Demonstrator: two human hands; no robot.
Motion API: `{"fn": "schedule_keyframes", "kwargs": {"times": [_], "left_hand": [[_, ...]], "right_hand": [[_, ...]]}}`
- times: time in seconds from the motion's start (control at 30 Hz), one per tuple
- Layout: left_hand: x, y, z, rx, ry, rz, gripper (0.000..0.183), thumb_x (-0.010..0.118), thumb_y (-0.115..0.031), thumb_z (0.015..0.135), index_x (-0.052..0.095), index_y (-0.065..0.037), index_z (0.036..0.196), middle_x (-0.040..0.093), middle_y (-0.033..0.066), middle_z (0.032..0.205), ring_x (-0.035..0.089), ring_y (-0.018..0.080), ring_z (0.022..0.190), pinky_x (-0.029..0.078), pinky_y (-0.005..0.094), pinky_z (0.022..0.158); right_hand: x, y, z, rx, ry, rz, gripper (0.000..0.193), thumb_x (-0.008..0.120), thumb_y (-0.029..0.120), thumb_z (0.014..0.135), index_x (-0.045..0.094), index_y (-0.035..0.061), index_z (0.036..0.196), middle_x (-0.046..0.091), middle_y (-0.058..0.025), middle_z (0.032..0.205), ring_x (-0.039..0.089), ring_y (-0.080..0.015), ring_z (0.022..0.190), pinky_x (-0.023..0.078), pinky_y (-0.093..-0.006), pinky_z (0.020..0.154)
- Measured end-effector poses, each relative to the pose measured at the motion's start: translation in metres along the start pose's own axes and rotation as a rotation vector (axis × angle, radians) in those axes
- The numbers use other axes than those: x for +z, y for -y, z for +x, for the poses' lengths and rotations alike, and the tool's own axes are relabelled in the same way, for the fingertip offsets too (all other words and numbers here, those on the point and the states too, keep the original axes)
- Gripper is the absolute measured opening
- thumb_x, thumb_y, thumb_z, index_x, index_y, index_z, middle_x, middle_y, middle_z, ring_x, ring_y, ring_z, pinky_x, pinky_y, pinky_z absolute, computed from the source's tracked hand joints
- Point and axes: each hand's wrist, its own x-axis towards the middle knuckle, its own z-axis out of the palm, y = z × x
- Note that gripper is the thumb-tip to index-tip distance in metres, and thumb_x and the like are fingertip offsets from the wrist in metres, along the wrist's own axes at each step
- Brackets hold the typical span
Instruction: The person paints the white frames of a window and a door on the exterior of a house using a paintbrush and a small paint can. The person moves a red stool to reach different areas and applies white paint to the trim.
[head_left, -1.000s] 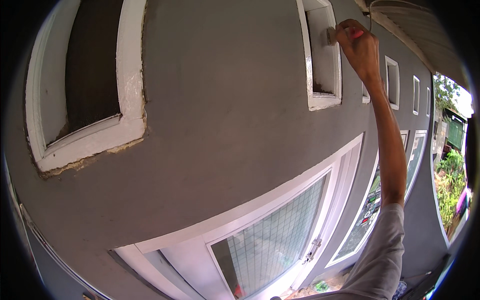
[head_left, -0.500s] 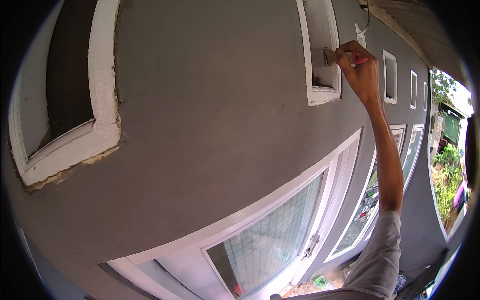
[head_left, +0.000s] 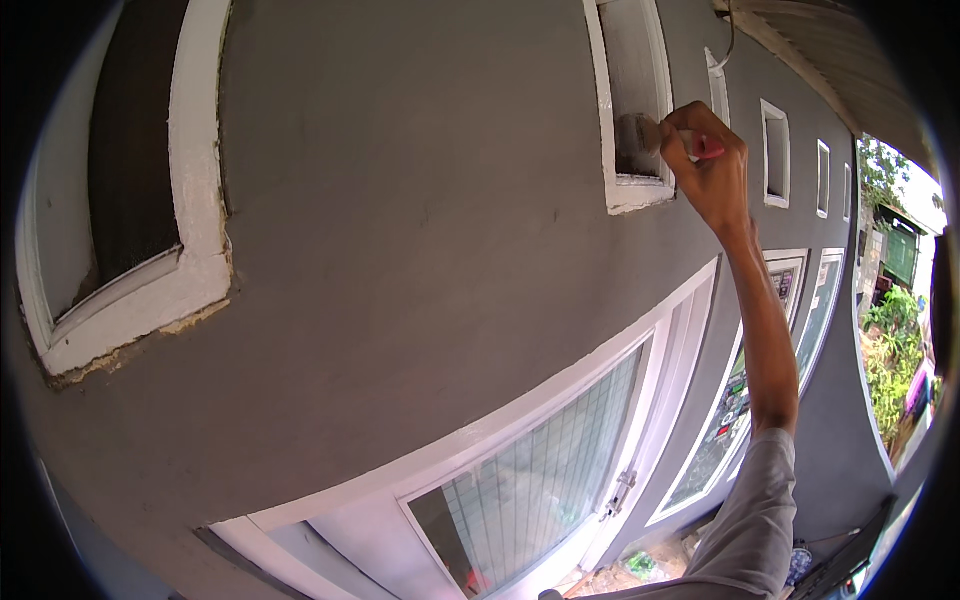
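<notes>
My right hand (head_left: 708,170) is raised high in front of the wall, its fingers closed around a paintbrush (head_left: 709,147) with a red and pale handle. The brush's bristle end (head_left: 640,134) reaches into a narrow white-framed wall opening (head_left: 611,150), near its lower part. Dark patches mark the recess just above the bottom ledge. Whether the bristles press on the inner surface I cannot tell for sure. My left hand is out of sight.
The grey wall (head_left: 400,200) carries a larger white-framed opening (head_left: 200,140) with chipped edges at left. Below stands a white door (head_left: 375,550) with a glass pane and latch. Smaller framed openings (head_left: 776,155) run along the right, under a roof overhang (head_left: 800,40).
My right hand has moved the paintbrush downward inside the opening, toward the bottom ledge. The whole view has shifted slightly.
</notes>
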Motion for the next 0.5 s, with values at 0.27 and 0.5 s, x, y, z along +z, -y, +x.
{"fn": "schedule_keyframes", "kwargs": {"times": [0.27,0.5], "left_hand": [[0.011,-0.008,-0.004,-0.005,0.016,0.009,0.03,0.059,-0.028,0.087,0.06,-0.008,0.11,0.065,0.0067,0.103,0.063,0.0237,0.105,0.054,0.0469,0.091],[0.032,0.001,-0.005,-0.009,0.037,-0.014,0.031,0.058,-0.029,0.087,0.06,-0.008,0.111,0.065,0.0069,0.103,0.063,0.024,0.106,0.054,0.0473,0.091]], "right_hand": [[-0.003,-0.008,-0.002,0.006,0.084,0.03,0.015,0.072,0.015,0.09,0.071,0.0,0.092,0.064,-0.0077,0.076,0.054,-0.0153,0.062,0.047,-0.0302,0.06],[0.006,-0.005,0.002,-0.034,-0.069,0.028,0.014,0.072,0.013,0.09,0.071,-0.0009,0.09,0.067,-0.0067,0.085,0.055,-0.0161,0.063,0.049,-0.031,0.062]]}}
